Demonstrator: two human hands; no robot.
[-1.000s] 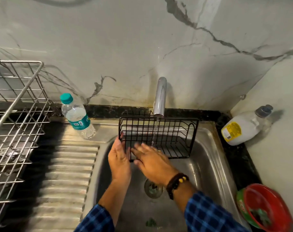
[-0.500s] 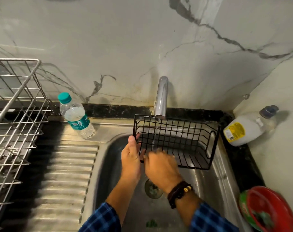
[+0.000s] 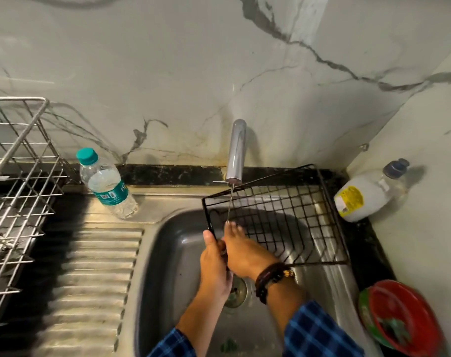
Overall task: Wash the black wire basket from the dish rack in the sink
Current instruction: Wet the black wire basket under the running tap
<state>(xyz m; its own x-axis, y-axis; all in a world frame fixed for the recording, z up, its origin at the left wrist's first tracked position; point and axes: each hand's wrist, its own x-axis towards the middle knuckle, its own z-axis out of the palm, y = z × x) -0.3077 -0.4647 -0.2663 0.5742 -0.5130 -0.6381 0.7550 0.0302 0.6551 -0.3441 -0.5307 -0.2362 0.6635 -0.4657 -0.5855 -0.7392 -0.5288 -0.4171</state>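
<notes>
Black wire basket (image 3: pixel 278 217) now tilts further right over the sink (image 3: pixel 167 253), under the tap's (image 3: pixel 236 150) stream. Left hand (image 3: pixel 214 264) grips its corner, right hand (image 3: pixel 245 251) rubs the wires with loosely curled fingers, so rinsing is spreading across its mesh.

Person at sink, seen from above: blue-and-black check shirt, both sleeves (image 3: pixel 319 333) pushed up past wrists. Right wrist w/ dark beaded bracelet (image 3: pixel 266 279), a few gold-tone beads on one side. Hands bare, no rings visible.
</notes>
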